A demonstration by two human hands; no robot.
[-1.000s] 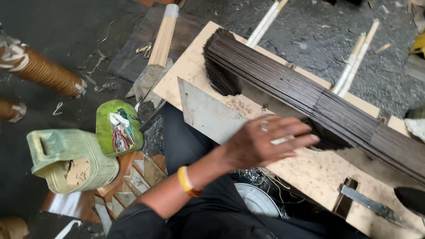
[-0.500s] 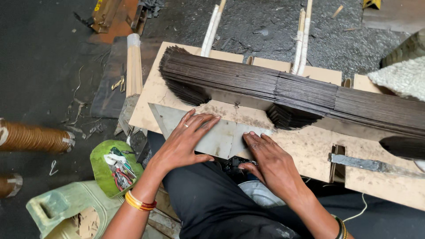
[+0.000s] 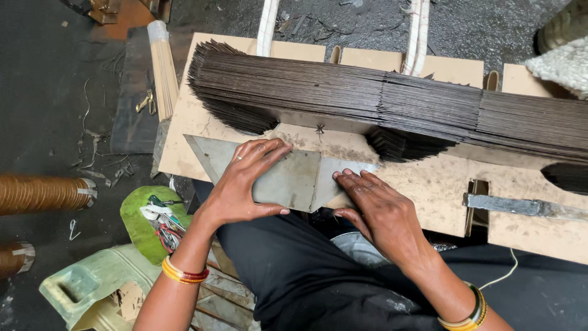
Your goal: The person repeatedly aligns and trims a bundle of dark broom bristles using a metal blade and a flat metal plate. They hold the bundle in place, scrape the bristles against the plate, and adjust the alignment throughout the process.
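- Left hand (image 3: 248,181) spread flat on a grey metal sheet (image 3: 294,181)
- Right hand (image 3: 380,211) spread, fingertips pressing the sheet's right edge
- Sheet lies on the worktop (image 3: 429,190) beside stacked dark strips (image 3: 380,101)

1. The sheet (image 3: 294,178) under the left hand (image 3: 245,184) and right hand (image 3: 380,211) is dull grey metal, smooth, with a matt, faintly smudged face.
2. The tabletop (image 3: 429,184) is pale raw wood board, unvarnished, dusty and stained with brown grit.
3. The stack (image 3: 380,101) consists of thin dark metal leaves, matt and brownish, edges finely ribbed.
4. The blade (image 3: 527,206) is worn grey steel, scuffed, with a slight sheen.
5. The can (image 3: 92,288) is pale green plastic, scratched and grimy.
6. The bangles (image 3: 180,273) look glossy, yellow and red.
7. The floor (image 3: 43,110) is dark, rough and littered with metal scraps.
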